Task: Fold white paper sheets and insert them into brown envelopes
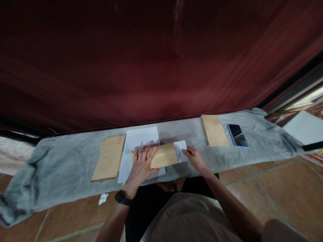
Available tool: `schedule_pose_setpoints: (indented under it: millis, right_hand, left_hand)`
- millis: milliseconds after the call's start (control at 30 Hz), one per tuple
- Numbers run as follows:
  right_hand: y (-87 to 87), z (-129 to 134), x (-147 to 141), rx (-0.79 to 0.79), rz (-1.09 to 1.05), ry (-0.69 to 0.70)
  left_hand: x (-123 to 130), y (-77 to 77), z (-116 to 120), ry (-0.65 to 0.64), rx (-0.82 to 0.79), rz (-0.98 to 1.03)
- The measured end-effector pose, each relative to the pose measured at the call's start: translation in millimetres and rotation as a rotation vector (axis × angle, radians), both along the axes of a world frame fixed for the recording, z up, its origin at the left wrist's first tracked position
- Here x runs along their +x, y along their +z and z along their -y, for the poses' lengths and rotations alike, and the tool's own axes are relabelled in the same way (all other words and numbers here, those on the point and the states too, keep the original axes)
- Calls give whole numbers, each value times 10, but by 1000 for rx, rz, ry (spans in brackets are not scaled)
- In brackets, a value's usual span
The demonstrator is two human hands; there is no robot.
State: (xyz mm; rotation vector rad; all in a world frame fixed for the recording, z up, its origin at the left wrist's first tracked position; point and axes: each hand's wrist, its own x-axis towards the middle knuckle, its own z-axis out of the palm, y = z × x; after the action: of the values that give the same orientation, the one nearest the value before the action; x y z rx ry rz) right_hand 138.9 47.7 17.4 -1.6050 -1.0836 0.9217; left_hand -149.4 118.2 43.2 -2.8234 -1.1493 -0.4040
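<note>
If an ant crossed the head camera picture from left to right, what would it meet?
Left stack of flat tan paper envelopes, single long tan paper envelope, piece of white paper at its right end, bare right hand, right stack of tan paper envelopes, rectangular phone with dark screen and purple rim.

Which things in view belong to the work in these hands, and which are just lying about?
In the work:
- brown envelope, under the left hand
- white paper at its end, pinched by the right hand
- likely the white sheets beneath, and both envelope piles, left and right

Lying about:
- phone
- white scrap on the floor
</note>
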Motion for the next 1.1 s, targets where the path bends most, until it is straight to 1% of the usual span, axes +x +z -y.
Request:
schedule_pose_setpoints:
  millis: [133,200,333,467,533,633,700,867,1000,1100]
  right_hand:
    - [-50,-7,-139,0,-198,-12]
    - [-45,-1,-172,8,-250,-27]
    - [-19,52,-104,-29,-374,-53]
    - [-35,112,8,-66,-479,-159]
    - [-60,128,17,-68,-496,-137]
    - [-106,142,-10,-88,-507,-37]
    - [-135,149,-24,-109,-507,-8]
    - [-161,156,-29,-111,-458,-22]
    - [-127,152,-53,-51,-388,-38]
    - [-103,163,-61,-10,-371,-70]
  left_hand:
    - [149,-4,51,-33,-43,18]
    - [215,19,82,-42,-64,20]
    - [308,80,130,-59,-118,36]
    - [388,80,164,-56,-145,57]
    - [438,62,181,-56,-149,60]
    - [509,43,200,-78,-170,59]
    - [536,38,205,-95,-189,60]
    - [514,37,201,-111,-193,63]
    - [494,61,172,-118,-177,52]
    - [516,115,123,-134,-173,34]
